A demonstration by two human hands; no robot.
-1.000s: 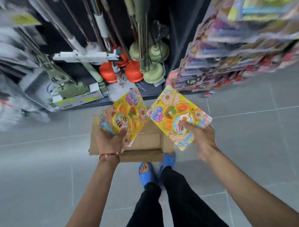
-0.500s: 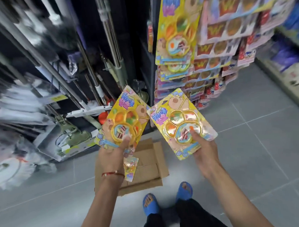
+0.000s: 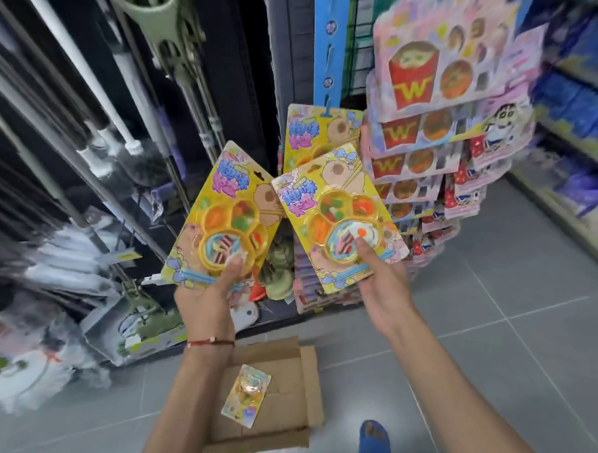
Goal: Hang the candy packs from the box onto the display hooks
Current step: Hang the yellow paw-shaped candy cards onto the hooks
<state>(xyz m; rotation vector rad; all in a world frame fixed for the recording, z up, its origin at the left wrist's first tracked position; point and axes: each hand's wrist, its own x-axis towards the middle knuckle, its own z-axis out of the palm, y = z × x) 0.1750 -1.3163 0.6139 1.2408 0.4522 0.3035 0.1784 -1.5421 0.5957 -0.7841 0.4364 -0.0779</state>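
We see a shop aisle with a grey tiled floor (image 3: 501, 337), and low on it an open cardboard box (image 3: 290, 370) with one small candy pack (image 3: 246, 394) lying flat near its middle. Above the box the left hand (image 3: 205, 299) holds up a yellow candy pack (image 3: 221, 209), thumb pressed on the front and fingers clamped behind its lower edge. A red string bracelet (image 3: 210, 342) circles that wrist. The right hand (image 3: 384, 284) grips a second yellow pack (image 3: 338, 214) the same way, with the two cards side by side and their near edges overlapping. Just behind the right one, a matching pack (image 3: 314, 129) hangs at the left edge of a display rack (image 3: 424, 135) crowded with pink fries-and-burger packs. Mop poles (image 3: 96, 98) lean along the dark wall on the left, and blurred blue shelves (image 3: 577, 111) run down the right. A blue sandal (image 3: 373, 438) shows at the bottom edge of the floor.
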